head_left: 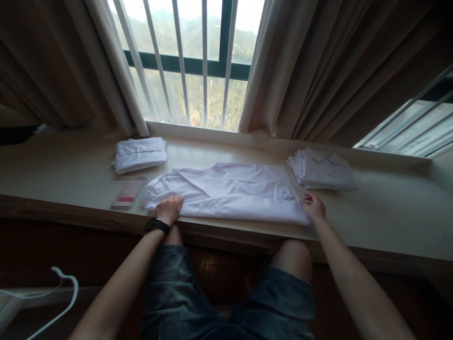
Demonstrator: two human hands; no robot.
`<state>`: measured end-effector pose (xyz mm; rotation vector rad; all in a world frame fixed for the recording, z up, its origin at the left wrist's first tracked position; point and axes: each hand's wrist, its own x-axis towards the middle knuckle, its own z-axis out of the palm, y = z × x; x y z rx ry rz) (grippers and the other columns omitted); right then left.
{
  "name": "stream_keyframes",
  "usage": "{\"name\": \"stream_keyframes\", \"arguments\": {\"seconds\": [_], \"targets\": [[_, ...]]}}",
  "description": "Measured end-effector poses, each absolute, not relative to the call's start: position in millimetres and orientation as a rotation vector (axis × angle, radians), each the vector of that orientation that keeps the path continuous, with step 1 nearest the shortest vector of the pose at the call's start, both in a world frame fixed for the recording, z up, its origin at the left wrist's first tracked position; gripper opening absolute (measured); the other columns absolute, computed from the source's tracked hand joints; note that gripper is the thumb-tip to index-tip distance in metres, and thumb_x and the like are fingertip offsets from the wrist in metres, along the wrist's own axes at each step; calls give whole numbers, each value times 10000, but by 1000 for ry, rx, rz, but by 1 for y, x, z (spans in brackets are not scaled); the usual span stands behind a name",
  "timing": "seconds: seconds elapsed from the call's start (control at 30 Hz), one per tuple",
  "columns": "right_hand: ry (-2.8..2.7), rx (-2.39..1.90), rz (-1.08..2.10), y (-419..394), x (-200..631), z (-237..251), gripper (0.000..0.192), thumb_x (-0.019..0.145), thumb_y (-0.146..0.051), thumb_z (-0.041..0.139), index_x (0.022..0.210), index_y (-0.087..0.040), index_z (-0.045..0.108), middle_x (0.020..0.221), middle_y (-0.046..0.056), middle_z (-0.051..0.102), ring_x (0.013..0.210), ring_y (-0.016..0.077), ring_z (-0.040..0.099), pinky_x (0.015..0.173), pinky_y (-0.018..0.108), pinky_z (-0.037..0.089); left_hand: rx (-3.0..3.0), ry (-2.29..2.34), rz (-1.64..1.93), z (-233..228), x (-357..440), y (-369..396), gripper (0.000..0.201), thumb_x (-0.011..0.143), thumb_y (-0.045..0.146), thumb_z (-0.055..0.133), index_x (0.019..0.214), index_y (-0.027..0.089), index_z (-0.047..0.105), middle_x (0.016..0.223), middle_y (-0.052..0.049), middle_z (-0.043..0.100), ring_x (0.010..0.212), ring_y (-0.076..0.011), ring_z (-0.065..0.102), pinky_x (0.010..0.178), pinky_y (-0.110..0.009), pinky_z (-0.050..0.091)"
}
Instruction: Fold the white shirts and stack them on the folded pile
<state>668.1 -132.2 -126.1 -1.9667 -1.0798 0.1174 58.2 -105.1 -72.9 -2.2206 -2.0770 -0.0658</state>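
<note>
Head view: white shirt lies flat across the middle of the frame on a pale wooden window ledge, near edge running along the ledge's front rim. It is partly folded into a long band, with creases slanting across it. Left hand, centre-left, rests fist-like on the shirt's left end, fingers curled and pressed down on the cloth; black watch at the wrist. Right hand, centre-right, sits at the shirt's right corner, fingertips pinching or pinning the edge; cannot tell which.

Handling, as judged: thin woven cloth, light, limp, no stiffness of its own; it will sag and slide on the smooth wood, so it is best taken at corners or along a folded edge with both hands.

Surroundings: folded white garment upper left of the shirt, neat and rectangular. Stack of white garments to the right, looser, edges fanned. Beige curtains in heavy pleats flank a barred window. White plastic hanger at lower left. Denim shorts on the person's knees at bottom centre
</note>
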Motion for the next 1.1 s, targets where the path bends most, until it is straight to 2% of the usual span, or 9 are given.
{"name": "stream_keyframes", "arguments": {"seconds": [0.1, 0.23, 0.4, 0.53, 0.6, 0.7, 0.87, 0.97, 1.1], "targets": [[-1274, -2032, -12, -138, 651, -132, 384, 789, -353, 605, 1107, -155, 691, 1074, 151, 699, 971, 274, 636, 936, 447, 487, -2195, -1997, -123, -66, 69, -105, 431, 1021, 390, 327, 1002, 122, 665, 987, -185, 684, 951, -331, 648, 832, -423, 430], [-1721, -1983, -20, -144, 621, -128, 372, 918, -435, 480, 1048, -182, 719, 1119, 142, 713, 1110, 282, 618, 1062, 442, 434, -2524, -1792, -280, -58, 103, -105, 470, 1031, 440, 314, 949, 154, 678, 977, -155, 692, 962, -280, 641, 832, -372, 437], [-1867, -1925, 252, -151, 615, -119, 375, 875, -501, 573, 1028, -206, 747, 1166, 96, 718, 1071, 246, 656, 984, 366, 489, -2911, -1812, -415, -62, 143, -98, 355, 931, 487, 531, 1020, 193, 707, 987, -91, 720, 923, -228, 656, 782, -295, 447], [-1857, -2022, 301, -159, 633, -112, 213, 775, -418, 678, 825, -224, 750, 999, 59, 746, 931, 235, 678, 878, 347, 507, -3052, -1880, -464, -65, 145, -86, 217, 851, 390, 607, 882, 189, 686, 891, -59, 712, 837, -220, 643, 727, -294, 446], [-1791, -2038, 238, -159, 636, -109, 186, 800, -396, 652, 824, -229, 732, 939, 51, 740, 888, 231, 667, 850, 348, 502, -3068, -1857, -604, -63, 141, -81, 219, 872, 397, 586, 921, 195, 655, 873, -47, 698, 813, -212, 632, 724, -296, 453], [-1675, -1963, -22, -155, 629, -107, 236, 875, -398, 576, 908, -209, 712, 978, 89, 727, 966, 252, 639, 919, 385, 484, -2974, -1858, -689, -59, 138, -80, 242, 924, 405, 542, 1049, 212, 618, 882, -49, 692, 806, -218, 631, 737, -313, 461], [-1802, -1952, -177, -149, 601, -119, 372, 942, -379, 478, 1151, -161, 696, 1217, 150, 686, 1246, 303, 535, 1128, 494, 356, -2618, -1786, -473, -70, 145, -93, 309, 961, 312, 501, 1228, 223, 629, 1284, -151, 638, 1221, -312, 549, 1002, -453, 408], [-1886, -1964, -128, -152, 584, -128, 483, 998, -418, 381, 1300, -155, 651, 1412, 143, 593, 1415, 325, 404, 1179, 535, 289, -2548, -1807, -429, -86, 149, -100, 422, 1003, 327, 395, 1376, 273, 584, 1501, -111, 515, 1416, -325, 387, 1153, -558, 251], [-2036, -2017, 61, -160, 568, -135, 550, 1033, -494, 293, 1488, -270, 506, 1599, 58, 396, 1517, 369, 234, 1187, 643, 207, -2518, -1929, -360, -98, 146, -103, 544, 1019, 462, 309, 1530, 323, 437, 1631, -80, 345, 1511, -384, 224, 1167, -695, 84]]}}
